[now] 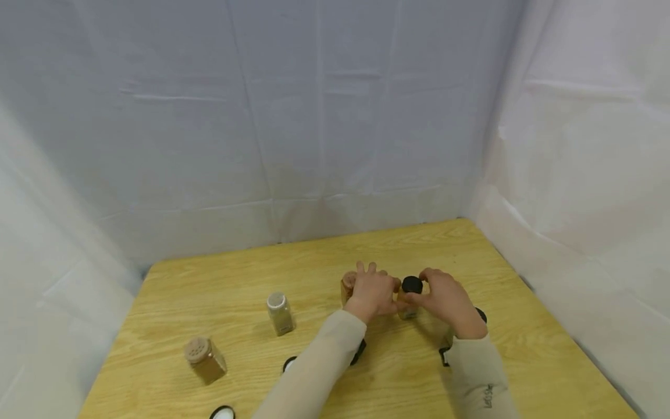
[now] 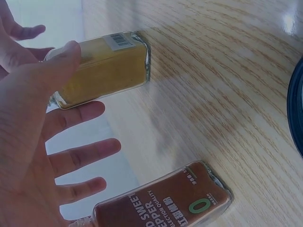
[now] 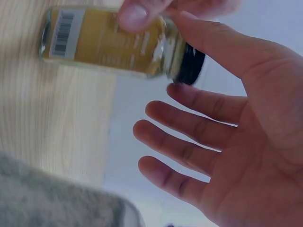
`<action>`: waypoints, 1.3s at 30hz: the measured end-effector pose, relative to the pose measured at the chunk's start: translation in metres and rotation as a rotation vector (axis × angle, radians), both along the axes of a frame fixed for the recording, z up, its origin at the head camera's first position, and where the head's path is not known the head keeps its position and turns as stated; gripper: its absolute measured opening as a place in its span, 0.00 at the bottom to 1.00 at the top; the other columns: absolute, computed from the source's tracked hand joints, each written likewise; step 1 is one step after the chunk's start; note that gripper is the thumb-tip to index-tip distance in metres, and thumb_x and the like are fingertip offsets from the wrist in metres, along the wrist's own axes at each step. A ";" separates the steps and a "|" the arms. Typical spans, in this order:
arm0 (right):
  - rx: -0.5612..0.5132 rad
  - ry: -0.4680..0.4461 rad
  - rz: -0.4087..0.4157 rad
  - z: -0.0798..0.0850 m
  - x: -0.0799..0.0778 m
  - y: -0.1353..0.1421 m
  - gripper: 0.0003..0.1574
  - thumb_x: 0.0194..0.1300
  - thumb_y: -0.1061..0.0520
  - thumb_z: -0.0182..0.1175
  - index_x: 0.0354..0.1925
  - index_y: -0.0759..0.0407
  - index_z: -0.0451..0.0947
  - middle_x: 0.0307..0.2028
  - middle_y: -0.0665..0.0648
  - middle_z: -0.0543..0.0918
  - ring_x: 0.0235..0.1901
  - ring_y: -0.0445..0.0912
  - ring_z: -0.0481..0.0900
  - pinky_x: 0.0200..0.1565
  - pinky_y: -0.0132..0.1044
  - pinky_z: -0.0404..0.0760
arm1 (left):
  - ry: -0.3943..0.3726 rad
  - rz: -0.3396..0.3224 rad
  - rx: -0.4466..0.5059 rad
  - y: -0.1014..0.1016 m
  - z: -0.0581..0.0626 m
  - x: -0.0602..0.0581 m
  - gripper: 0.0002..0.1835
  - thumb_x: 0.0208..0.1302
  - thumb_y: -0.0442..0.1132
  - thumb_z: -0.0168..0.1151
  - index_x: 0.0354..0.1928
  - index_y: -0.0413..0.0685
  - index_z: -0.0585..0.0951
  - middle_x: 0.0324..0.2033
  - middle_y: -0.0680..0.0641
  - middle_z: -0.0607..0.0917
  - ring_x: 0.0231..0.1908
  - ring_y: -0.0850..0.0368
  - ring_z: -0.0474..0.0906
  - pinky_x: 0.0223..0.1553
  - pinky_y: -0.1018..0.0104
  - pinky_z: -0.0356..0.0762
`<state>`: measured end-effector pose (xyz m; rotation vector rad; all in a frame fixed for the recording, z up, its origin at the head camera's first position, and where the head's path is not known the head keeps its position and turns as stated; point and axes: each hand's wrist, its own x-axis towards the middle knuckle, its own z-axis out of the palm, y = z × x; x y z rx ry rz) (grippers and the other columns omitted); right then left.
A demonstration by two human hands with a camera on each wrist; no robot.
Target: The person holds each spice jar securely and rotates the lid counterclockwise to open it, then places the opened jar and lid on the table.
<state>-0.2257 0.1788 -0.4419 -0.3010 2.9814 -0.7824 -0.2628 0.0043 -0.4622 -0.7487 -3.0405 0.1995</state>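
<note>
Between both hands stands a square glass spice jar of yellow powder [image 2: 102,71] with a black cap [image 1: 412,284]. My left hand [image 1: 374,294] grips the glass body between thumb and index finger, its other fingers spread apart. My right hand [image 1: 447,299] pinches the cap, thumb on one side and index fingertip at the opposite edge; the remaining fingers extend past it in the right wrist view. Just left of the left hand is a jar of red sweet pepper powder [image 2: 161,203], its black cap off, partly hidden by that hand in the head view.
Left on the wooden table [image 1: 235,291] stand a white-topped jar [image 1: 281,314] and a brown-powder jar [image 1: 206,361] with a perforated top. Black lids [image 1: 223,412] lie near the front, some partly behind the sleeves. A speckled grey jar [image 3: 57,194] stands by the right wrist. White sheets [image 1: 314,116] surround the table.
</note>
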 end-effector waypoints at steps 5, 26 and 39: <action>-0.015 -0.027 0.011 0.003 -0.003 0.007 0.31 0.70 0.47 0.71 0.57 0.71 0.80 0.56 0.72 0.84 0.49 0.63 0.86 0.48 0.57 0.85 | -0.013 0.007 0.018 0.000 0.000 -0.001 0.29 0.62 0.80 0.57 0.49 0.73 0.88 0.51 0.56 0.89 0.66 0.45 0.75 0.73 0.34 0.61; 0.025 0.003 -0.014 -0.001 -0.003 -0.001 0.37 0.70 0.45 0.71 0.61 0.72 0.77 0.56 0.73 0.84 0.46 0.62 0.86 0.44 0.54 0.85 | -0.006 0.004 0.010 -0.001 -0.002 -0.001 0.29 0.63 0.81 0.55 0.51 0.75 0.88 0.51 0.56 0.89 0.64 0.46 0.76 0.72 0.34 0.62; -0.067 0.008 0.067 -0.003 -0.007 0.000 0.29 0.70 0.48 0.70 0.57 0.70 0.78 0.44 0.66 0.86 0.34 0.51 0.81 0.36 0.45 0.81 | -0.005 -0.001 0.008 -0.001 -0.003 -0.004 0.25 0.66 0.77 0.57 0.52 0.75 0.87 0.51 0.56 0.88 0.62 0.46 0.76 0.71 0.34 0.62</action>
